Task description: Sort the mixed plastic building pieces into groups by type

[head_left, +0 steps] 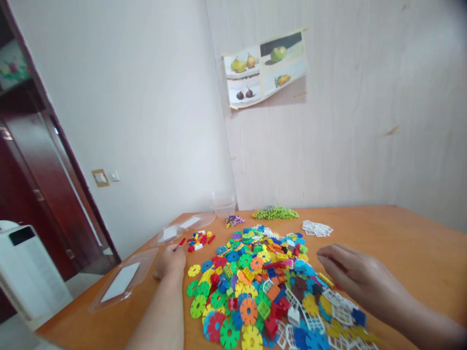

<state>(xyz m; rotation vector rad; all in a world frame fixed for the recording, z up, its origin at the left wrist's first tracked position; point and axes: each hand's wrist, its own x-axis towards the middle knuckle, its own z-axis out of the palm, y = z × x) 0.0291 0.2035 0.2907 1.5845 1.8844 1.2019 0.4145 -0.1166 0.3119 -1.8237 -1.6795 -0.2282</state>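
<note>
Left hand pinching a thin red plastic stick.
I see my right hand loosely open, empty, over the multicoloured plastic disc pile.

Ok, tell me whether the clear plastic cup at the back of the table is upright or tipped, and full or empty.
Upright and, as far as shows, empty: the clear plastic cup stands on its base against the wall, mouth up, with only the wall showing through it.
</note>
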